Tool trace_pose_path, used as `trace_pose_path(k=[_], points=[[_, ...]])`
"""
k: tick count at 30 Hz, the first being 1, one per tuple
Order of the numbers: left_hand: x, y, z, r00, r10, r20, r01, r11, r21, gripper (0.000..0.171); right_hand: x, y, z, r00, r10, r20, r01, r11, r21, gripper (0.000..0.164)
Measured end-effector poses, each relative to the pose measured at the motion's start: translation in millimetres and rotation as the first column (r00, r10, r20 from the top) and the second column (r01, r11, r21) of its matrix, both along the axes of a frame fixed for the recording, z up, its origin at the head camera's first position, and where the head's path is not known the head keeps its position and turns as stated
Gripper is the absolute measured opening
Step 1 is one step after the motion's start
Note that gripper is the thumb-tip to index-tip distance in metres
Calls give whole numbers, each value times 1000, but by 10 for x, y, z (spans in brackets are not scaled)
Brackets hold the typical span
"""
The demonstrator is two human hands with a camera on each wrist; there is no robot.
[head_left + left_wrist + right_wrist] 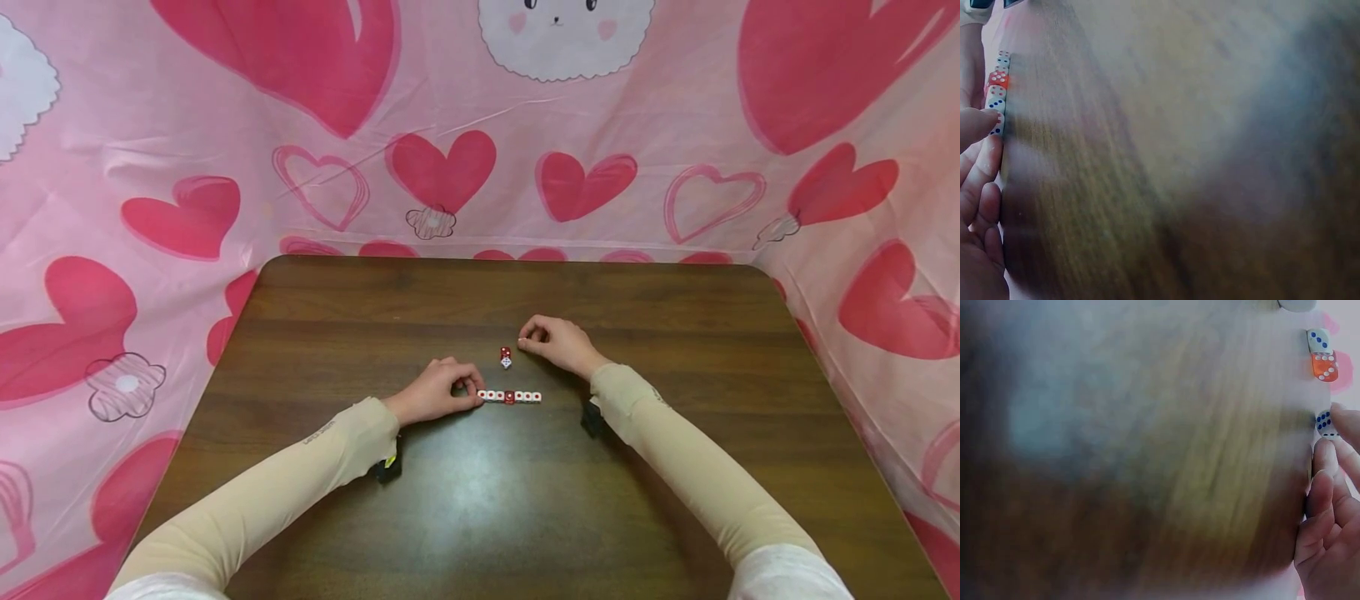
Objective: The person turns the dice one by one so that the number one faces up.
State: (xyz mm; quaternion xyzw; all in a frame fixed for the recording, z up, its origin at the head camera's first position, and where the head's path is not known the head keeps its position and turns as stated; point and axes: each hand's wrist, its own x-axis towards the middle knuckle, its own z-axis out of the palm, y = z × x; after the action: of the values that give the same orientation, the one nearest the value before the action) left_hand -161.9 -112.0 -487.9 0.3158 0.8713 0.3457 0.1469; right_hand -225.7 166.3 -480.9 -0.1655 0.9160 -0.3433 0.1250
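Observation:
A row of small dice (pixel 532 397) lies across the middle of the table, mostly white with one translucent red die (pixel 509 397) among them. My left hand (pixel 438 390) pinches the white die (pixel 999 122) at the row's left end between thumb and finger. Beyond the row, my right hand (pixel 558 343) pinches another white die (pixel 1324 424), blue pips showing in the right wrist view. Just left of that hand, a second red die (pixel 506 352) and a white die (pixel 506 363) sit against each other.
The brown wooden table (pixel 465 500) has rounded far corners. A pink cloth (pixel 435 92) printed with hearts hangs behind it and along both sides.

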Motion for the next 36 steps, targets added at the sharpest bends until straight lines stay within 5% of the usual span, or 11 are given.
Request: trace_pose_path(k=[19,36], points=[[10,13,12,1000,8,-16,-8,1000,1,9,52,43,-24,999,42,-8,-42,999,12,15],[12,8,-16,1000,8,-14,-8,1000,15,9,517,306,39,982,189,-17,-189,982,-3,14]])
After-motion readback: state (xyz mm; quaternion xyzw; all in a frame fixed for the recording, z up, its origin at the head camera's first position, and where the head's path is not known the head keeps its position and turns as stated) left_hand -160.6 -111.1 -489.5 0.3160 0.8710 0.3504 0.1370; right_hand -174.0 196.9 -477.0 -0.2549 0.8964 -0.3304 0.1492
